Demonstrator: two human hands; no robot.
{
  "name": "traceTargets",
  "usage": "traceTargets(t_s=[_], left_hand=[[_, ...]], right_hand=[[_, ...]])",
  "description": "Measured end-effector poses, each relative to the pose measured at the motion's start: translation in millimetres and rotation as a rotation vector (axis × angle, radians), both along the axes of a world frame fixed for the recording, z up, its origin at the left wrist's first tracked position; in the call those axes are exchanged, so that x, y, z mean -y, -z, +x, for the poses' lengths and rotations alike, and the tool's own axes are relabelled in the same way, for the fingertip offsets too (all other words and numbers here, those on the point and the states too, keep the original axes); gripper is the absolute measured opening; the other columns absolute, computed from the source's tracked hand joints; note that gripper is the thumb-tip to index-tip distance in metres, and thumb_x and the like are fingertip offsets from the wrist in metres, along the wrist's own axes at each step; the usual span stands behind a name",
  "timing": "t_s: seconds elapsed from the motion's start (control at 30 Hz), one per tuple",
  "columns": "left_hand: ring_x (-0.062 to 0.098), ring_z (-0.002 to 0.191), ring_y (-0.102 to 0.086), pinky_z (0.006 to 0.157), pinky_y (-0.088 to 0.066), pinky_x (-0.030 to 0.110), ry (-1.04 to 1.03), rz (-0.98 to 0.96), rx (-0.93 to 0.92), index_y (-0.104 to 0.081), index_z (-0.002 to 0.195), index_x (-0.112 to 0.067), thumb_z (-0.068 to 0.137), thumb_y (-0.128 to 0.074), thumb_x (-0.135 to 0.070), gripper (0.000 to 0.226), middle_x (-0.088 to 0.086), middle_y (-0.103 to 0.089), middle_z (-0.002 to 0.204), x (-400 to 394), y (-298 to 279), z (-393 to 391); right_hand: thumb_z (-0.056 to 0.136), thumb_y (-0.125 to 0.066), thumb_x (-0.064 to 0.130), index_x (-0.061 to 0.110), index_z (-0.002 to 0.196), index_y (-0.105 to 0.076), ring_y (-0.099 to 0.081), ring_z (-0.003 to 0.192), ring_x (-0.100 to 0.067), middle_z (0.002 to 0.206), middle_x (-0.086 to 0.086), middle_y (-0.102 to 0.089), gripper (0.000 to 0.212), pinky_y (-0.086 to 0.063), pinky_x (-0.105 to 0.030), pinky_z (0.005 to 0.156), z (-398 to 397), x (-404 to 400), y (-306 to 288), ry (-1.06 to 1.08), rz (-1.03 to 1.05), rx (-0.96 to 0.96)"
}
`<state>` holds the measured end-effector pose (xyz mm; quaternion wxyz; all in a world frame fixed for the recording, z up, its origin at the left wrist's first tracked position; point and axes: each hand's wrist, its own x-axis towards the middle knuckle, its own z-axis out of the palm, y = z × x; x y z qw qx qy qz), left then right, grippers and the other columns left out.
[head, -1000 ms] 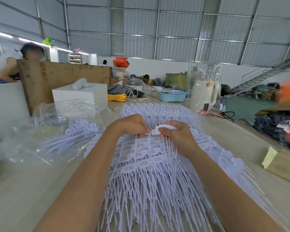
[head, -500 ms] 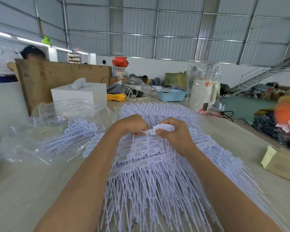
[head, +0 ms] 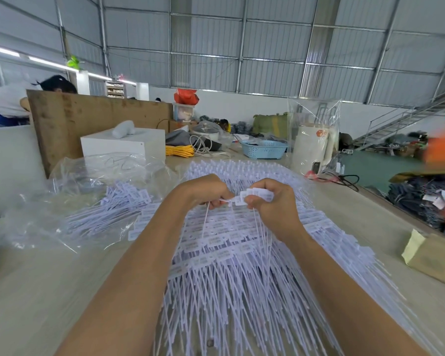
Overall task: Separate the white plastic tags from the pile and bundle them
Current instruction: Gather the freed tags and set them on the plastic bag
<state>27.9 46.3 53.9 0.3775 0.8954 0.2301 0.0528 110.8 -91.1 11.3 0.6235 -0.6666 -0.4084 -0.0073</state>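
Observation:
A wide pile of white plastic tags point(head: 231, 265) with long thin tails covers the middle of the table. My right hand point(head: 270, 204) is closed around a small bunch of tags point(head: 254, 195), heads sticking out at the top and tails hanging down over the pile. My left hand point(head: 206, 192) is just left of it, pinching one tag whose tail point(head: 205, 222) hangs straight down. The two hands nearly touch above the pile.
A clear plastic bag point(head: 88, 201) holding more white tags lies at the left. A white box point(head: 123, 145), yellow cord point(head: 180, 151), blue basket point(head: 263, 149) and white kettle point(head: 311, 147) stand at the back. A cardboard piece point(head: 437, 258) lies at the right. A person sits behind the wooden board.
My left hand has drawn a single tag up from the pile toward the bunch in my right hand. Both hands stay almost in place.

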Motion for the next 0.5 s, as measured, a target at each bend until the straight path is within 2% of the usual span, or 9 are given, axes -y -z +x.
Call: traceTargets(t_s=[0.1,0.17,0.23,0.27,0.33,0.4,0.43,0.5], left_hand=[[0.013,0.038,-0.021,0.049,-0.021,0.023,0.069,-0.056,-0.062,-0.035,0.042,-0.014,0.084,-0.055,-0.002,0.048,0.000,-0.027,0.042,-7.5,-0.4,-10.2],[0.013,0.038,-0.023,0.049,-0.022,0.024,0.035,-0.031,-0.067,-0.039,0.046,-0.011,0.083,-0.057,-0.002,0.041,0.001,-0.029,0.043,-15.4,2.1,-15.4],[0.012,0.038,-0.034,0.051,-0.031,0.022,-0.004,0.056,-0.018,-0.045,0.052,-0.007,0.087,-0.059,-0.011,0.038,0.003,-0.041,0.047,-18.1,5.4,-12.6],[0.011,0.040,-0.040,0.054,-0.035,0.022,0.006,0.108,0.005,-0.048,0.055,-0.006,0.090,-0.058,-0.019,0.039,0.003,-0.046,0.051,-16.1,6.5,-8.8],[0.016,0.050,-0.044,0.059,-0.035,0.025,0.025,0.209,0.009,-0.049,0.058,-0.009,0.093,-0.056,-0.034,0.044,0.002,-0.046,0.055,-8.0,7.5,0.7],[0.020,0.058,-0.040,0.061,-0.031,0.028,0.012,0.270,0.017,-0.045,0.060,-0.011,0.093,-0.054,-0.046,0.048,0.004,-0.039,0.059,1.3,5.9,6.1],[0.021,0.063,-0.043,0.063,-0.033,0.030,0.013,0.294,0.053,-0.049,0.065,-0.010,0.094,-0.050,-0.048,0.048,0.006,-0.042,0.065,5.2,4.4,7.9],[0.021,0.081,-0.053,0.075,-0.041,0.032,0.041,0.249,0.189,-0.062,0.091,-0.012,0.095,-0.043,-0.051,0.044,0.007,-0.053,0.089,17.1,1.2,10.2]], right_hand=[[0.076,-0.067,-0.005,0.011,0.077,-0.065,-0.056,0.064,-0.008,0.072,0.003,-0.062,0.016,-0.044,-0.010,0.055,12.2,13.1,-6.9,0.175,0.002,0.075],[0.077,-0.069,-0.001,0.006,0.089,-0.066,-0.058,0.068,-0.010,0.078,0.000,-0.064,0.014,-0.048,-0.010,0.058,37.4,36.9,-17.0,0.275,0.200,-0.150],[0.082,-0.065,-0.002,0.002,0.096,-0.063,-0.060,0.064,-0.012,0.082,-0.008,-0.063,0.014,-0.051,-0.014,0.057,53.4,57.4,-27.7,0.129,0.471,-0.512],[0.085,-0.062,-0.003,0.003,0.095,-0.061,-0.059,0.061,-0.010,0.082,-0.009,-0.062,0.012,-0.049,-0.014,0.056,56.6,61.0,-29.8,0.048,0.544,-0.623],[0.088,-0.058,-0.002,0.005,0.096,-0.059,-0.055,0.056,-0.009,0.079,-0.009,-0.061,0.010,-0.046,-0.014,0.054,57.6,56.5,-29.3,-0.040,0.537,-0.706],[0.088,-0.057,-0.001,0.002,0.100,-0.057,-0.055,0.056,-0.009,0.079,-0.009,-0.060,0.012,-0.047,-0.015,0.055,52.9,45.9,-26.2,-0.127,0.507,-0.737],[0.089,-0.057,-0.001,0.001,0.099,-0.058,-0.055,0.054,-0.009,0.077,-0.008,-0.059,0.011,-0.048,-0.015,0.055,49.4,40.2,-25.9,-0.181,0.510,-0.752],[0.090,-0.055,-0.002,0.002,0.094,-0.058,-0.054,0.050,-0.007,0.072,-0.005,-0.055,0.006,-0.049,-0.015,0.052,42.5,31.0,-25.6,-0.254,0.516,-0.751]])
